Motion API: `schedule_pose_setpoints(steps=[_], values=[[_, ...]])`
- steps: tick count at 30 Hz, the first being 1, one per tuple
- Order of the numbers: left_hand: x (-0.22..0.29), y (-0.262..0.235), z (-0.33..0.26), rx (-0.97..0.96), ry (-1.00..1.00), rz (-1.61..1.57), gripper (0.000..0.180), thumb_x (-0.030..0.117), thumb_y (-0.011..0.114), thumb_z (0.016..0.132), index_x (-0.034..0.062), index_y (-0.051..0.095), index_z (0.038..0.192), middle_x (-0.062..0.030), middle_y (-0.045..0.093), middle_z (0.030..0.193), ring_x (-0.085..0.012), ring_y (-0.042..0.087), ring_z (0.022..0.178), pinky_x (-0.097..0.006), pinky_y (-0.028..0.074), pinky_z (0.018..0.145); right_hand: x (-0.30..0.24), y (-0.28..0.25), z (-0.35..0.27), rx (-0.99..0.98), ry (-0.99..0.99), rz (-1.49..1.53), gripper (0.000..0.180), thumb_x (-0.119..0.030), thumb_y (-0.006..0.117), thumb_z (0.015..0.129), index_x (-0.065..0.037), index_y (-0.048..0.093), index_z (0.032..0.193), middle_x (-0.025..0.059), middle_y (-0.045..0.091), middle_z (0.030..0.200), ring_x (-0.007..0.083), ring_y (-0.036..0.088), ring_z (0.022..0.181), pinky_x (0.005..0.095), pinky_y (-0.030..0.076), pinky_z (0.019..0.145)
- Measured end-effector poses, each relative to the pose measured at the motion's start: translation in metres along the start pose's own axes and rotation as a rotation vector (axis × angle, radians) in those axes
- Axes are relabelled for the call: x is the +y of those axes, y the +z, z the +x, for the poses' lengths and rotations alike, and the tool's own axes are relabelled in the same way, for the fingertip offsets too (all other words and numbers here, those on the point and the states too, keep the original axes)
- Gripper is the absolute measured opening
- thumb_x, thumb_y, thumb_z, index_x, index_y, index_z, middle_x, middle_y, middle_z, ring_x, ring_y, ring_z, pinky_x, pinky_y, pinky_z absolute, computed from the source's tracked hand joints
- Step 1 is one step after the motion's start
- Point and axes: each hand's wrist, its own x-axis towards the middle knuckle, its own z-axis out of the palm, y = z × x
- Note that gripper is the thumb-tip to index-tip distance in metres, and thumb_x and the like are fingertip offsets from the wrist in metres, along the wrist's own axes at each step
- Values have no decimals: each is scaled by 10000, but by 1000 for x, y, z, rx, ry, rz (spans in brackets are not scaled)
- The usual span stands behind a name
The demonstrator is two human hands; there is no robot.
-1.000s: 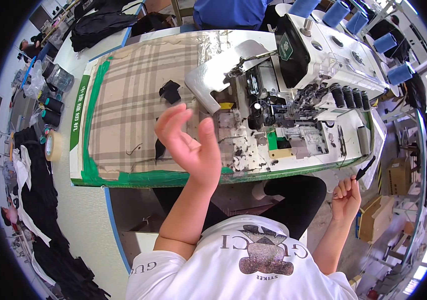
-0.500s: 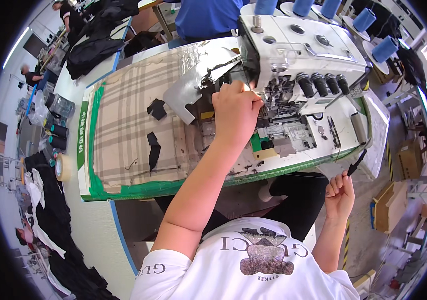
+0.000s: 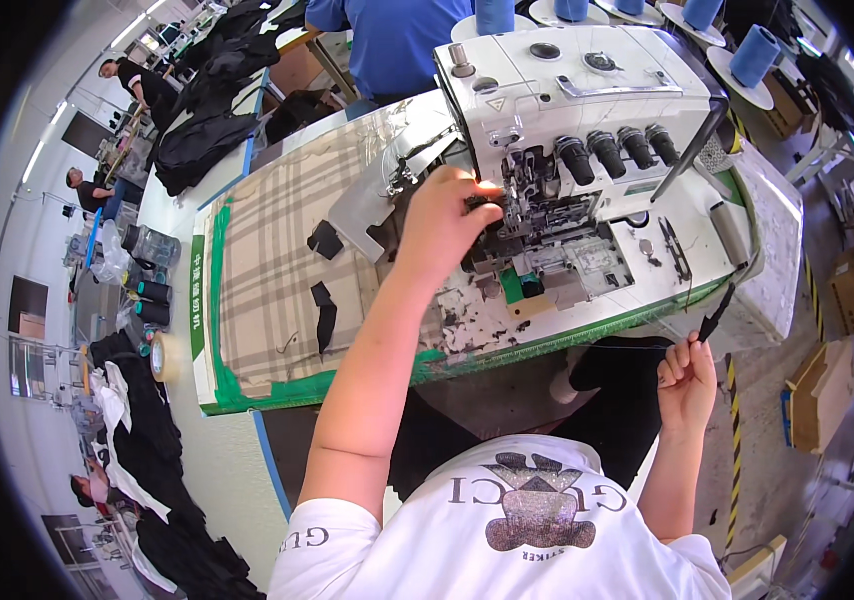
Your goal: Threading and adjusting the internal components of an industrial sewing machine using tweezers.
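Left fingers (image 3: 457, 184) at overlocker (image 3: 572, 95), right fingers (image 3: 682, 355) pinching black item (image 3: 714, 315), jug (image 3: 160, 246), contents unclear

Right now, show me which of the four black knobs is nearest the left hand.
The leftmost knob; the other three follow to its right, each farther from the left hand.
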Motion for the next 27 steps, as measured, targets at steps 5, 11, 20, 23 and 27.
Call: schedule_pose_setpoints(steps=[5,11,20,23,27], values=[[4,10,3,14,-10,81,146,115,770,744,14,734,843,-103,574,868,-242,593,659,-341,482,647,0,0,-3,-6,-14,-11,80,-123,512,1003,-61,551,1033,12,448,725,106,394,603,233,339,518],[-9,10,3,92,2,9,98,68,699,753,-5,656,802,-100,576,860,-192,579,627,-322,477,620,2,-4,-3,-14,-8,-23,76,-126,505,1005,-74,555,1028,2,448,719,98,390,592,228,339,513],[-15,10,2,-8,30,-39,218,79,799,735,35,681,913,-30,507,779,-115,454,593,-266,401,571,4,-5,-4,-20,4,-21,86,-120,505,1006,-53,538,1047,0,422,717,98,385,611,228,336,520],[-14,15,4,1,55,-16,243,67,791,724,40,734,959,-54,520,802,-136,470,584,-270,422,577,4,-3,-5,-13,4,-23,86,-120,503,1005,-54,536,1049,-2,420,717,95,385,606,225,335,515],[-16,18,2,112,49,-49,97,46,702,784,-7,640,838,-45,527,780,-118,505,605,-261,427,582,6,-2,-7,0,-3,-35,73,-123,504,1004,-69,550,1024,-3,453,719,88,392,590,219,340,514]])
